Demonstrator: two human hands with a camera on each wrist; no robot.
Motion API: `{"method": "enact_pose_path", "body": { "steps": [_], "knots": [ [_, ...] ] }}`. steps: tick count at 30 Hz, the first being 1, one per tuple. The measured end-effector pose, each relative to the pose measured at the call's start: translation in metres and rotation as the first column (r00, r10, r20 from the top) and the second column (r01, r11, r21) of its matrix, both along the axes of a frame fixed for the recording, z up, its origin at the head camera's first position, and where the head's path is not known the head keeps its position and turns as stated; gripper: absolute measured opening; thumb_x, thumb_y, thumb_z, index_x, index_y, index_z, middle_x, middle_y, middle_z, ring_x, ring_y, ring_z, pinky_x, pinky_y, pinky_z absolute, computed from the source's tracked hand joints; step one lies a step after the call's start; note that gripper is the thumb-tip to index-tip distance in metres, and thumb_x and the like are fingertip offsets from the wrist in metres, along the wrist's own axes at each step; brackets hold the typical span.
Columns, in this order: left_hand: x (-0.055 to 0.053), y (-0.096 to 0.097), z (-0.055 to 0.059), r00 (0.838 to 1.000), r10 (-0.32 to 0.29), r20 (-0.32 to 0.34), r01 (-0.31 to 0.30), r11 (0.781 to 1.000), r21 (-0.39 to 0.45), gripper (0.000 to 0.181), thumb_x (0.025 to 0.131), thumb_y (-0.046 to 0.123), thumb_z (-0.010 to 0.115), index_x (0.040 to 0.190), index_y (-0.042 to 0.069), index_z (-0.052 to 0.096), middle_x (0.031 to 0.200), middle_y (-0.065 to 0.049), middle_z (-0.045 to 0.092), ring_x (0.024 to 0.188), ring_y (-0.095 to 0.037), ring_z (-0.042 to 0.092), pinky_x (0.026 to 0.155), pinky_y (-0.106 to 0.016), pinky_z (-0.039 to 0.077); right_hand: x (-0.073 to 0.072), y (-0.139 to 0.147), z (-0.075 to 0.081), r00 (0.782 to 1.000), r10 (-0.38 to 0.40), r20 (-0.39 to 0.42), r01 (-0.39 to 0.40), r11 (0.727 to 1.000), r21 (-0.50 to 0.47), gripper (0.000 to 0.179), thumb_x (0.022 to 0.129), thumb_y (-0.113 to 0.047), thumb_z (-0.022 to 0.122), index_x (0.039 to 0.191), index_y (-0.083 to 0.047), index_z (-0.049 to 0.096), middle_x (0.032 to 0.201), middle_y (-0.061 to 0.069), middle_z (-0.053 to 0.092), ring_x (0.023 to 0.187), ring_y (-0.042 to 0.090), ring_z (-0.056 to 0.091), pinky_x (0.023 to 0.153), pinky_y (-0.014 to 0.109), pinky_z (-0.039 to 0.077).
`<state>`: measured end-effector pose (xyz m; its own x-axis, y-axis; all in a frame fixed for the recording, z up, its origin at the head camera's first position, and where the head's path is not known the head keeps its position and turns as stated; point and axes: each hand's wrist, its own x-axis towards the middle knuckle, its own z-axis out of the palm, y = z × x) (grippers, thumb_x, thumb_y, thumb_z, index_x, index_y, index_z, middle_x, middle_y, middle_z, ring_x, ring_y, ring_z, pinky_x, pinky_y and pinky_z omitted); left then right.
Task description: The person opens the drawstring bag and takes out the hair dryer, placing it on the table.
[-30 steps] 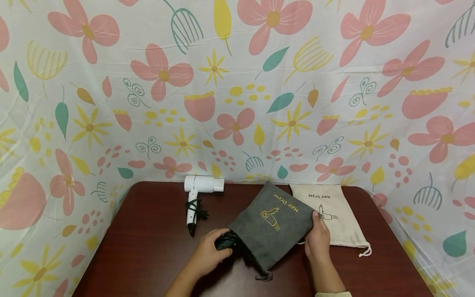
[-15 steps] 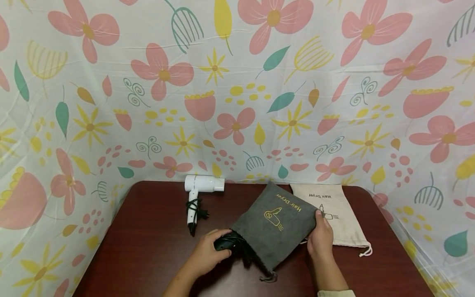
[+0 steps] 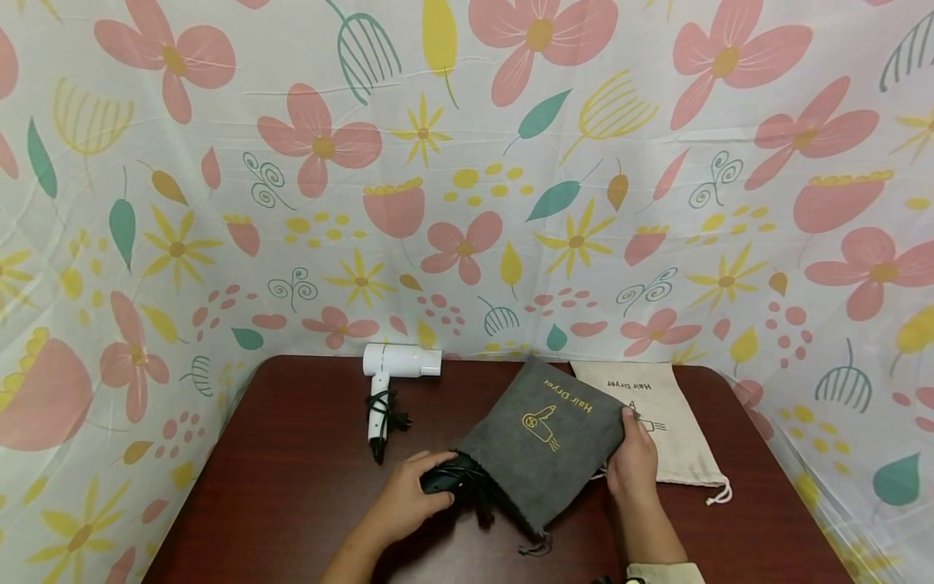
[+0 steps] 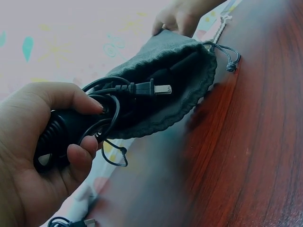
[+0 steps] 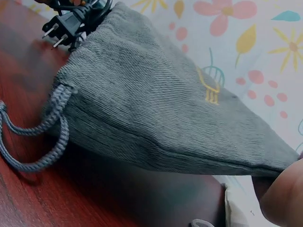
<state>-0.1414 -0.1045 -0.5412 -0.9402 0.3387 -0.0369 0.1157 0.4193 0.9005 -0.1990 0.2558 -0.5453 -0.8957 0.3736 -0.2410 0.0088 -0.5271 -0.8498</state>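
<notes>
My left hand (image 3: 413, 496) grips the black handle of a hair dryer (image 4: 71, 127), its cord wound round it and its two-pin plug (image 4: 163, 89) sticking out. The dryer's other end is hidden inside a grey drawstring bag (image 3: 543, 446) printed "Hair Dryer" in gold. The bag's mouth opens toward my left hand, wide around the cord in the left wrist view. At the opposite end, my right hand (image 3: 633, 458) pinches a bottom corner of the bag between thumb and fingers. A drawstring loop (image 5: 35, 163) hangs from the mouth.
A white hair dryer (image 3: 397, 362) with its black cord wrapped lies at the back left of the dark wood table (image 3: 306, 478). Behind the grey bag, a cream drawstring bag (image 3: 679, 446) lies flat at the back right. A flowered cloth (image 3: 467, 162) hangs behind the table.
My right hand and the grey bag have shifted slightly to the right, while the left hand stays nearly in place. More of the cord and plug shows outside the bag's mouth.
</notes>
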Motion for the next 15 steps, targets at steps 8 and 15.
{"method": "enact_pose_path", "body": {
  "steps": [8, 15],
  "knots": [
    [0.000, -0.006, 0.003, 1.000, -0.011, 0.008, 0.011, 1.000, -0.020, 0.057, 0.084, 0.024, 0.078, 0.137, 0.033, 0.062, 0.138, -0.007, 0.059, 0.112, -0.024, 0.059, 0.083, -0.035, 0.050, 0.004, 0.011, 0.004, 0.994, 0.098, -0.042, -0.101, 0.993, -0.066, 0.021, 0.104, -0.017, 0.056, 0.115, -0.017, 0.074, 0.121, -0.019, 0.066, 0.111, -0.007, 0.058, 0.091, 0.011, 0.049],
    [0.000, -0.008, 0.005, 0.999, -0.034, -0.005, 0.034, 0.999, -0.006, 0.057, 0.085, 0.018, 0.077, 0.138, 0.031, 0.062, 0.125, -0.004, 0.062, 0.089, -0.013, 0.058, 0.072, -0.027, 0.050, 0.005, 0.017, 0.005, 0.975, 0.222, -0.007, -0.221, 0.974, 0.039, 0.019, 0.103, -0.020, 0.058, 0.101, -0.024, 0.075, 0.105, -0.016, 0.072, 0.094, -0.003, 0.066, 0.081, 0.016, 0.054]
  ]
}}
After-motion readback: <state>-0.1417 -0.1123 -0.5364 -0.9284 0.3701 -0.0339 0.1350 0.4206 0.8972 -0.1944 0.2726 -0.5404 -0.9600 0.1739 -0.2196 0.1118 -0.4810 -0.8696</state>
